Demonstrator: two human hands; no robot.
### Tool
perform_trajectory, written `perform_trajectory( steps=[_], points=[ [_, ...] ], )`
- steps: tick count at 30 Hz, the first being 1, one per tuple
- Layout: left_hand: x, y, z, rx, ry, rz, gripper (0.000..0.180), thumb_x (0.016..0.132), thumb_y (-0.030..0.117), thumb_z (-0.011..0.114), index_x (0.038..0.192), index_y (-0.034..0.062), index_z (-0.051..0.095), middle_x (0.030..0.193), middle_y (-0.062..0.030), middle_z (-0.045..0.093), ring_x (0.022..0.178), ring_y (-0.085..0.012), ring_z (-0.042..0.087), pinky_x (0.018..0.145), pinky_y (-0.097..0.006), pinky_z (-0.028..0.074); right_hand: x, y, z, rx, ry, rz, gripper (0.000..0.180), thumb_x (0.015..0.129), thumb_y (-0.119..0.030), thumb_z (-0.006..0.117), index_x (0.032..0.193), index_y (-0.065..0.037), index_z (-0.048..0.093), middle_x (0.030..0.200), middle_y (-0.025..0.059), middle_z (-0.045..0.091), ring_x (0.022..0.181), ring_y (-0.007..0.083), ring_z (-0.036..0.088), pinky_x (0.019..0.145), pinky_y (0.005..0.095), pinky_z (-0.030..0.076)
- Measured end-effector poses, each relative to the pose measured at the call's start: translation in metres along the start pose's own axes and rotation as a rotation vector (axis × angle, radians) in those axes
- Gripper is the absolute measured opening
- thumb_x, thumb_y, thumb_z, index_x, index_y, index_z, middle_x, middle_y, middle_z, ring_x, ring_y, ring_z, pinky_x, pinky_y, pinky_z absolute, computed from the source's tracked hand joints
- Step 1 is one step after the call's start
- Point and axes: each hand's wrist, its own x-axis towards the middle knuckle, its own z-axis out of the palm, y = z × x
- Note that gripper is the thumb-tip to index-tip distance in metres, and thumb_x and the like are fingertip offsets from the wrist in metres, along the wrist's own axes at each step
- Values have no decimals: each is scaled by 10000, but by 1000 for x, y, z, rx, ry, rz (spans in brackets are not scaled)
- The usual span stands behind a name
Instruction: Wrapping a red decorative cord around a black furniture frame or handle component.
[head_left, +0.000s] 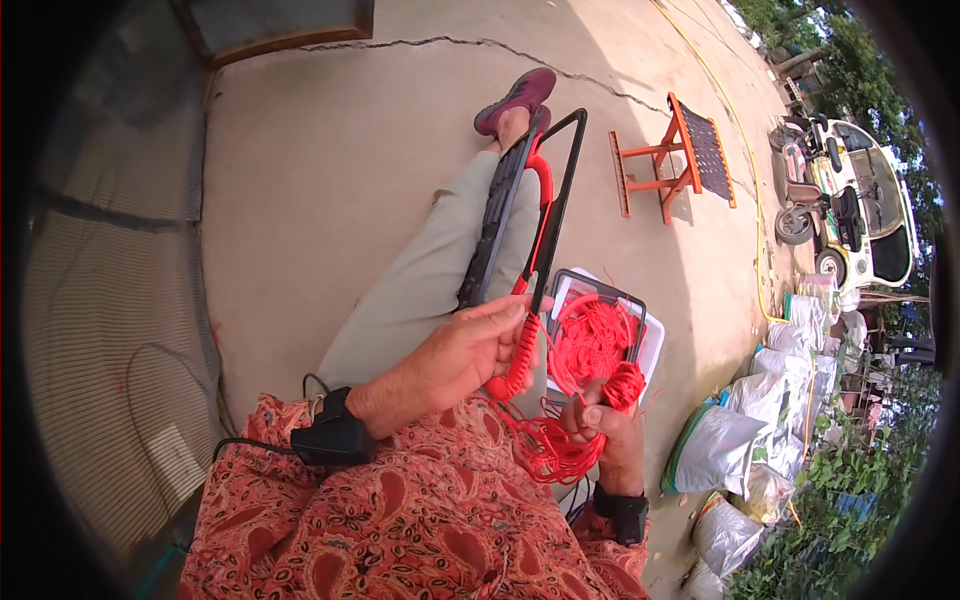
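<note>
Across my lap stands a black metal frame (562,190), its left side covered in dark woven strapping (493,225). Red cord is coiled tightly round its near bar (527,350). My left hand (465,350) is closed on the frame at the upper end of those turns, thumb and fingers pinched together. My right hand (607,425) grips a bunched hank of red cord (625,386), which sticks up past the thumb. Loose red strands (548,440) droop between my hands over my lap.
Right of my legs is a white tub (652,350) heaped with red cord. An orange stool (680,160) with a dark woven seat stands farther off. White sacks (735,440) line the right side, with a yellow hose (762,240) and a parked vehicle (880,200) beyond.
</note>
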Motion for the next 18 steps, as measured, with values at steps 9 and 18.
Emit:
perform_trajectory(
  steps=[9,18],
  points=[
    [5,-4,-13,-76,-22,-75,213,943,213,474,1017,26,545,771,-98,582,681,-221,574,636,-381,487,24,-7,-20,61,134,-148,189,773,-138,638,697,-35,498,568,40,478,485,141,459,442,280,372],
    [-10,6,-6,168,153,-50,248,960,231,479,1062,14,543,824,-106,591,761,-215,594,691,-370,503,63,-32,-11,-766,296,-242,286,811,-185,721,1017,-16,617,821,11,607,713,91,517,671,267,452]
  ],
)
